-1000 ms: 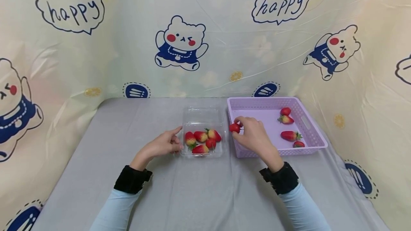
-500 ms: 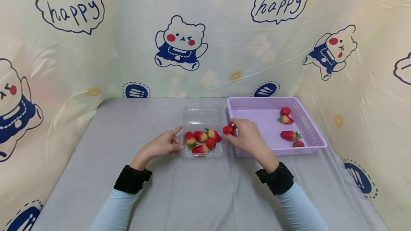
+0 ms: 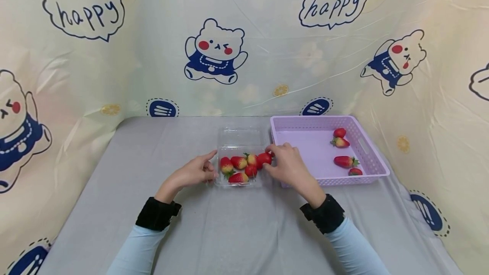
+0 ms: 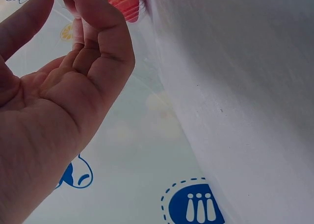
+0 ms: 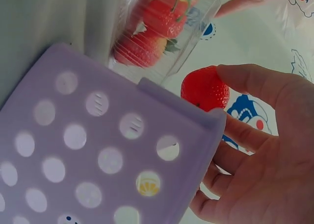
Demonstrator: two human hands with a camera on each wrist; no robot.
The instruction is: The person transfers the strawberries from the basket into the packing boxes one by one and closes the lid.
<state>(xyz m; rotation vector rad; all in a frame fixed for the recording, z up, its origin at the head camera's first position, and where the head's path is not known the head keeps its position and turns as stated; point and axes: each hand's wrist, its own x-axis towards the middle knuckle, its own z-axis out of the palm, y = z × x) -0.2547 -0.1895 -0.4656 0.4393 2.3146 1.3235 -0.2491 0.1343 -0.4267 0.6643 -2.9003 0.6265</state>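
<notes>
Several red-and-yellow strawberries (image 3: 238, 163) lie in the clear plastic box (image 3: 259, 180), whose hinged lid stands raised at the back. My right hand (image 3: 290, 166) pinches a red strawberry (image 3: 264, 159) between thumb and fingertips at the box's right side. In the right wrist view that strawberry (image 5: 203, 90) shows beyond the basket's corner, near the box wall. My left hand (image 3: 192, 171) touches the left side of the box with its fingers loosely bent; its palm (image 4: 64, 96) shows in the left wrist view, with part of the box past the fingertips.
A purple perforated basket (image 3: 372, 156) stands right of the box, with several strawberries (image 3: 345, 161) near its right side. Grey cloth (image 3: 214, 232) covers the table, and a printed curtain (image 3: 275, 54) hangs behind and at both sides.
My right hand has moved left with the strawberry, from over the basket's left edge to the right side of the clear box. The left hand has stayed in place.
</notes>
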